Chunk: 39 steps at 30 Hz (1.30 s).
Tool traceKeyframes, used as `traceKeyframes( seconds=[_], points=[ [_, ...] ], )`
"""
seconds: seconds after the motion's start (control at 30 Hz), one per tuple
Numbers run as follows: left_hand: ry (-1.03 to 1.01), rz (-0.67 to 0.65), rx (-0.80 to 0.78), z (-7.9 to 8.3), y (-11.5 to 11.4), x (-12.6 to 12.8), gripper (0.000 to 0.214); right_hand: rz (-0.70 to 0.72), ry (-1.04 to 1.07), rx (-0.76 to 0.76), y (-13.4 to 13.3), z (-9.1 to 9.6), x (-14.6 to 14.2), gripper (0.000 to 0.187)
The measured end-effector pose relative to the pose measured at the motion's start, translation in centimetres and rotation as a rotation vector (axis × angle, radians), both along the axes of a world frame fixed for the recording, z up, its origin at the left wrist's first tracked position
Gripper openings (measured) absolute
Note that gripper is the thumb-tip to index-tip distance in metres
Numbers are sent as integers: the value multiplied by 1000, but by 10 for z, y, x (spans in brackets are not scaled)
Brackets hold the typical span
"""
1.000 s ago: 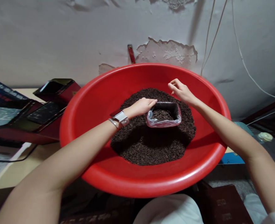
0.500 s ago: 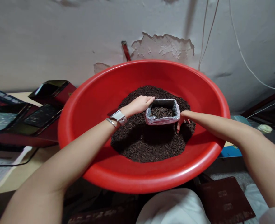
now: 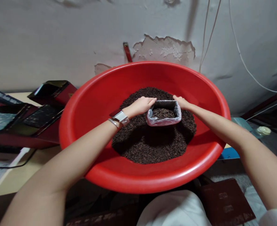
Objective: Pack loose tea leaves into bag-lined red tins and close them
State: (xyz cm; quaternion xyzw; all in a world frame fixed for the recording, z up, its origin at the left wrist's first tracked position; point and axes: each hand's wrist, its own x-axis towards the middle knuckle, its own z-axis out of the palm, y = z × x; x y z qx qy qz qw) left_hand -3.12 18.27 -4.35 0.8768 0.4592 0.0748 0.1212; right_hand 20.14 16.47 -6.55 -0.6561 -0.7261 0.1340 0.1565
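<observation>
A big red plastic basin (image 3: 86,103) holds a heap of dark loose tea leaves (image 3: 150,147). Sunk upright in the heap is a small square box lined with a clear plastic bag (image 3: 164,121), partly filled with the same leaves. My left hand (image 3: 142,105), with a watch and a bracelet at the wrist, grips the box's left rim. At the far right corner of the box my right hand (image 3: 182,102) rests with its fingers on the rim.
Dark red boxes (image 3: 46,116) and printed sheets lie on the table to the left. A peeling grey wall (image 3: 162,50) with hanging white cables (image 3: 242,59) stands behind. A dark brown box (image 3: 225,201) sits low at the right, beside my white-clad lap.
My right hand was above the heap's far side, dipped down to the box's near right side, and now sits at the box's far right corner. The left hand has stayed put.
</observation>
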Motion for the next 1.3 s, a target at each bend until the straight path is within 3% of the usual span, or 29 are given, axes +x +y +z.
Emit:
traceKeyframes(
  seconds=[0.07, 0.13, 0.2, 0.3, 0.43, 0.6, 0.73, 0.83, 0.93, 1.03, 1.1, 1.17, 1.3],
  points=[
    [-1, -15, 8, 1, 0, 0, 50, -26, 29, 78, 21, 16, -8, 37],
    [-5, -29, 20, 0, 0, 1, 50, -19, 121, 202, 24, 32, -12, 36],
    [0, -27, 28, 0, 1, 1, 50, 33, 227, 302, 15, 45, -18, 32],
    [-1, -19, 22, -1, 2, 1, 52, 170, 286, 329, -6, 56, -31, 25],
    [-16, -21, 5, -1, 2, 1, 52, 347, 298, 258, -20, 58, -44, 34],
    [-28, -27, -5, -2, 3, 0, 51, 426, 294, 199, -20, 56, -42, 38],
    [-18, -51, 24, -5, 6, 0, 49, 489, 102, 432, -30, 57, -51, 31],
    [6, -60, 52, -7, 7, 0, 44, 675, -48, 572, -52, 52, -73, 23],
    [9, -43, 60, -7, 6, 0, 45, 1060, -186, 423, -79, 30, -98, 22],
    [13, -17, 58, -5, 4, 1, 51, 1317, -354, 93, -97, -9, -107, 49],
    [24, -16, 60, -5, 4, 1, 50, 1303, -475, -148, -99, -36, -105, 79],
    [32, -13, 61, -6, 6, 1, 49, 1220, -553, -334, -96, -55, -99, 97],
    [49, -11, 47, -7, 7, 1, 49, 1087, -588, -411, -90, -62, -95, 104]
  ],
)
